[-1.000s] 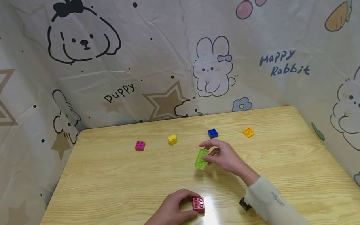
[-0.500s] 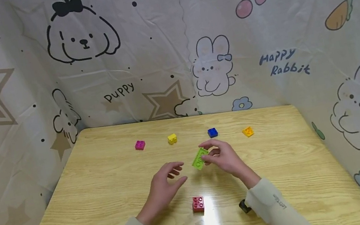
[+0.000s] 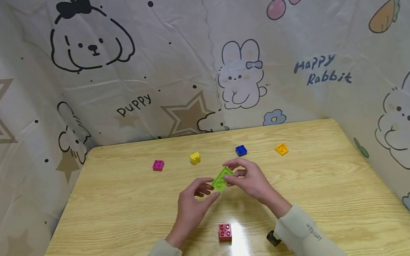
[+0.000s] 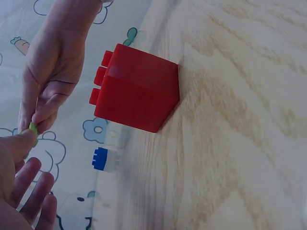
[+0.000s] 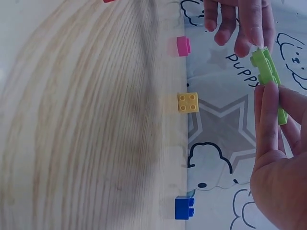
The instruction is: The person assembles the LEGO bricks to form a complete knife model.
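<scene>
A lime-green building brick (image 3: pixel 220 182), long and flat with studs on one face, is held tilted above the table between both hands. My right hand (image 3: pixel 253 183) pinches its right end between thumb and fingers. At the other end, my left hand (image 3: pixel 193 205) has its thumb and index finger on the brick's edge, the remaining fingers loosely spread. The right wrist view shows the green brick (image 5: pixel 264 67) side-on, the left fingertips at its tip. A red brick (image 3: pixel 225 232) with studs up sits on the table between the forearms, and looms large in the left wrist view.
Along the far part of the wooden table (image 3: pixel 121 216) lie a magenta brick (image 3: pixel 158 165), a yellow brick (image 3: pixel 195 158), a blue brick (image 3: pixel 241 150) and an orange brick (image 3: pixel 281 149). A printed cloth (image 3: pixel 176 59) hangs around the back and sides.
My left hand has let go of the red brick, moved up and forward, and come to the green brick's left end. The green brick has shifted slightly left and tilted.
</scene>
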The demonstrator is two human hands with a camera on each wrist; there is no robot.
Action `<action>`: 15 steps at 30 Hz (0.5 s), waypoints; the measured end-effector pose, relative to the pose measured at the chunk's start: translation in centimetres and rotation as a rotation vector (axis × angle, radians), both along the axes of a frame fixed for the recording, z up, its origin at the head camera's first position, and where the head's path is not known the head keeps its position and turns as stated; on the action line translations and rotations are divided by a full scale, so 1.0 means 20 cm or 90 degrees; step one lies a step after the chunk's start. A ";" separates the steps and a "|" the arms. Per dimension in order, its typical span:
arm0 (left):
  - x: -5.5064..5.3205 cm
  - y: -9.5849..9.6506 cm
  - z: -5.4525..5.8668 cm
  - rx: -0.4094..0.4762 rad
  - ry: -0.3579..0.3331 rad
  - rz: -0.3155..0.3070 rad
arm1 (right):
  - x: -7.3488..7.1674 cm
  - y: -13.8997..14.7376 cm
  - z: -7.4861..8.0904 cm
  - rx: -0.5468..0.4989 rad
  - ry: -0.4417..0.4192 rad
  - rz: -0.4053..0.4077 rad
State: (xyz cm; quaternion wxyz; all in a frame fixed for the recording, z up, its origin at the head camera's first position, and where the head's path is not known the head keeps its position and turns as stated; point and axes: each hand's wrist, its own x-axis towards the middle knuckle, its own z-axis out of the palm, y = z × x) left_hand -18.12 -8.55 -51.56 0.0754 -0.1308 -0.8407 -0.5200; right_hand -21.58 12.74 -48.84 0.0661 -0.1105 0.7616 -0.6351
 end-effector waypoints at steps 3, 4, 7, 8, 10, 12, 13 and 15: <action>-0.01 0.00 -0.01 0.026 0.003 -0.004 | 0.00 -0.01 0.00 -0.013 -0.006 -0.008; -0.01 0.00 -0.01 0.030 0.005 -0.005 | 0.00 -0.01 -0.01 -0.018 -0.008 -0.010; -0.01 0.01 -0.01 0.034 0.008 -0.004 | 0.00 -0.02 -0.02 -0.029 -0.013 -0.014; -0.01 0.01 -0.01 0.036 0.007 -0.003 | 0.00 -0.02 -0.02 -0.033 -0.014 -0.016; 0.00 0.01 -0.01 0.039 0.004 0.000 | 0.00 -0.02 -0.02 -0.037 -0.016 -0.018; 0.00 0.01 -0.01 0.042 0.003 0.000 | 0.00 -0.03 -0.02 -0.040 -0.016 -0.019; 0.00 0.01 0.00 0.042 0.005 0.000 | 0.00 -0.03 -0.02 -0.042 -0.016 -0.018; 0.00 0.01 0.00 0.037 0.010 0.002 | 0.00 -0.03 -0.02 -0.042 -0.015 -0.014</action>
